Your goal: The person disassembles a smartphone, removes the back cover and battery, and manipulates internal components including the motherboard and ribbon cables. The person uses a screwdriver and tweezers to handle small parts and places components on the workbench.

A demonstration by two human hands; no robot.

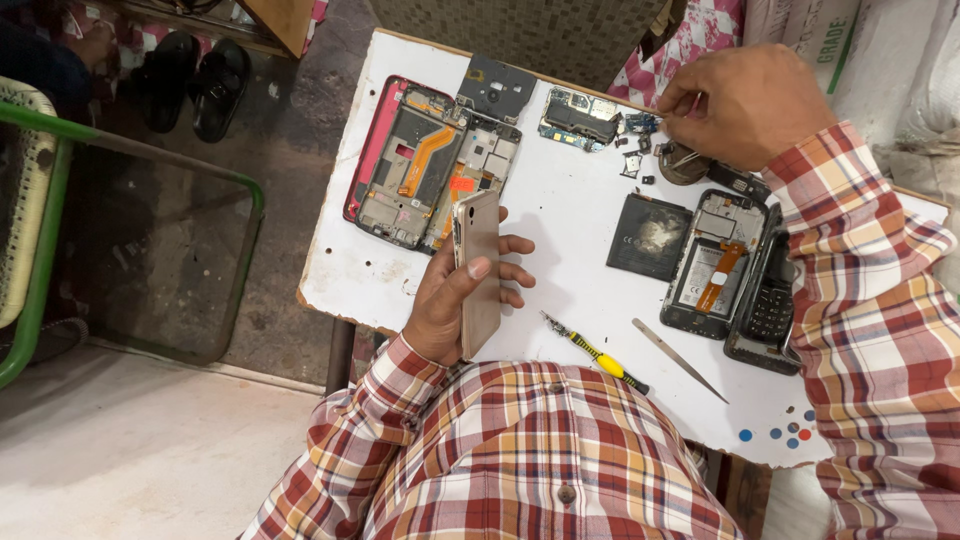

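Note:
My left hand (462,290) grips a gold-coloured phone (479,268) by its edges, holding it on edge above the near side of a white work board (580,200). My right hand (742,102) is at the board's far right corner, fingers pinched together over a scatter of small dark parts (634,160) next to a small round tin (684,165). Whether the fingers hold a part I cannot tell. A circuit board (580,118) lies just left of that hand.
Two opened phone frames (430,165) lie at the far left of the board. A black battery (648,235), an opened phone (712,265) and a keypad phone (768,300) lie right. A yellow-handled screwdriver (598,355) and tweezers (678,360) lie near me. Sandals (195,80) sit on the floor.

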